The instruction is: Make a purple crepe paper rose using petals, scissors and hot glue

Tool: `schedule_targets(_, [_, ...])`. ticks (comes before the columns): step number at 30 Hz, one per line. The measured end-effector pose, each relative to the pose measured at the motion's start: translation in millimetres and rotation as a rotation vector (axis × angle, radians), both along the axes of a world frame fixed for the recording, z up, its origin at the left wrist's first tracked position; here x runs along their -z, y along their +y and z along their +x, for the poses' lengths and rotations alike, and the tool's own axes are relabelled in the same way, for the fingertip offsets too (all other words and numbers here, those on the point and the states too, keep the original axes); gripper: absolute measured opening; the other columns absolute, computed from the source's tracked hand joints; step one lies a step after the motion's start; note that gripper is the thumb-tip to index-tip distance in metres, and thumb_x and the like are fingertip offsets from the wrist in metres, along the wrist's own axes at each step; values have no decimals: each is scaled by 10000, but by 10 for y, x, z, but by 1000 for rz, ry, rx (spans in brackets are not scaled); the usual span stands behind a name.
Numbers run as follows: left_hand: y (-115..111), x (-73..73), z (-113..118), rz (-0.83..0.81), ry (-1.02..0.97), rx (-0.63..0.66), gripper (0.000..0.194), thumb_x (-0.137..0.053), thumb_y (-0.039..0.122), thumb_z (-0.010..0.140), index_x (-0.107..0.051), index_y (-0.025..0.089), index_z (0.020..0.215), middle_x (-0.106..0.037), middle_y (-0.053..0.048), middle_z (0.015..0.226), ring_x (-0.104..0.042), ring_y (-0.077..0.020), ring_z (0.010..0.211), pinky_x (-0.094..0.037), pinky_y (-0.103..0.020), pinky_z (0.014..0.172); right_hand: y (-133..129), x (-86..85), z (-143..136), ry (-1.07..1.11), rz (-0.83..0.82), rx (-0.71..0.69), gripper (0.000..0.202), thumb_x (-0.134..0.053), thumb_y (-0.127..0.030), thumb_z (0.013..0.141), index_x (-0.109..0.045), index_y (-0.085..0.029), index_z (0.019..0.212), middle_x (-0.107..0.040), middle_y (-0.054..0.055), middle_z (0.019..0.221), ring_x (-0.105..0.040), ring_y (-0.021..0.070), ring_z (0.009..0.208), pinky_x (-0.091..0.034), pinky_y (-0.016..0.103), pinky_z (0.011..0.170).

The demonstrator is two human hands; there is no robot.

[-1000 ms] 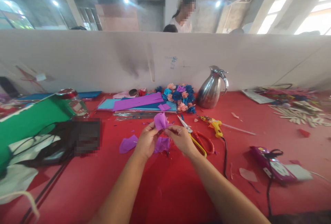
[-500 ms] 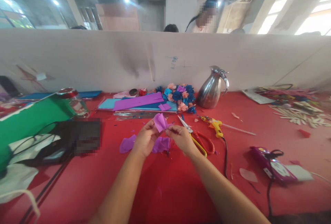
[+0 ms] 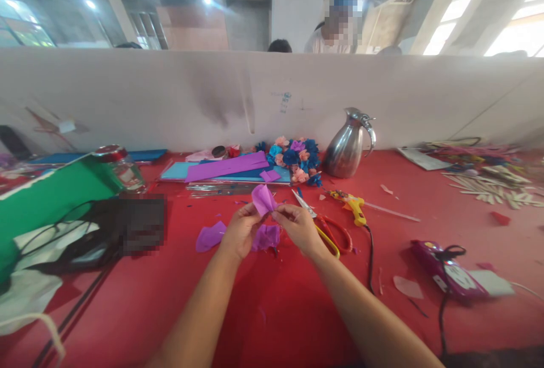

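Above the red tabletop (image 3: pixel 263 311), the left hand (image 3: pixel 238 231), fingers curled, cradles a purple crepe-paper petal (image 3: pixel 262 199) whose base the right hand (image 3: pixel 300 227) pinches; handling its rim lightly should avoid creases

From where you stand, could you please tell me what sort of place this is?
Probably a craft workshop: a cluster of blue, pink and purple artificial-looking flowers lies near a yellow glue gun and scissors on a red table.

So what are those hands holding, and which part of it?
A purple petal-like piece. The right hand pinches its narrow, gathered end; the left hand holds it around its lower left side.
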State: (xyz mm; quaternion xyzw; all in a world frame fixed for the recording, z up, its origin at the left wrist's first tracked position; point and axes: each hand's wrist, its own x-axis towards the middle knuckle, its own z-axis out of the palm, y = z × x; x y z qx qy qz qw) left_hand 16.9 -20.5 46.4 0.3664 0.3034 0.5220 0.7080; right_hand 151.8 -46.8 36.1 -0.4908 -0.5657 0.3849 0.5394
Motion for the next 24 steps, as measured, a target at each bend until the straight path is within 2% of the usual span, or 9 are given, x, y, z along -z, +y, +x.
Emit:
schedule_targets(5, [-13, -14, 20, 4, -18, -6, 183, -773, 68, 542, -738, 160, 695, -736, -35, 700, -660, -150, 688, -495, -262, 744, -10, -10, -3, -53, 27, 31, 193, -574, -327, 763, -680, -175, 710, -648, 6, 656, -553, 146, 614, -411, 253, 602])
schedule_targets(9, [-16, 8, 30, 21, -19, -5, 176, -775, 104, 588, -746, 153, 755, -745, -55, 759, -667, -161, 743, -492, -256, 743, -33, -36, -3, -119, 63, 59, 189, -565, -299, 773, -696, -175, 717, -672, 14, 675, -579, 150, 628, -427, 250, 610])
schedule_targets(15, [-28, 16, 41, 33, -45, 1, 160, -793, 119, 588, -739, 145, 736, -727, -41, 718, -640, -133, 685, -476, -235, 716, -72, -87, -7, -178, 93, 97, 161, -564, -245, 782, -709, -187, 743, -708, 17, 714, -622, 162, 661, -468, 254, 647])
schedule_targets(24, [-65, -11, 88, 30, -78, -6, 190, -824, 171, 576, -732, 162, 742, -701, -7, 677, -582, -88, 608, -447, -202, 663, -126, -99, -47, -355, 268, 224, 181, -553, -191, 816, -722, -201, 750, -698, 28, 708, -621, 157, 649, -459, 253, 653])
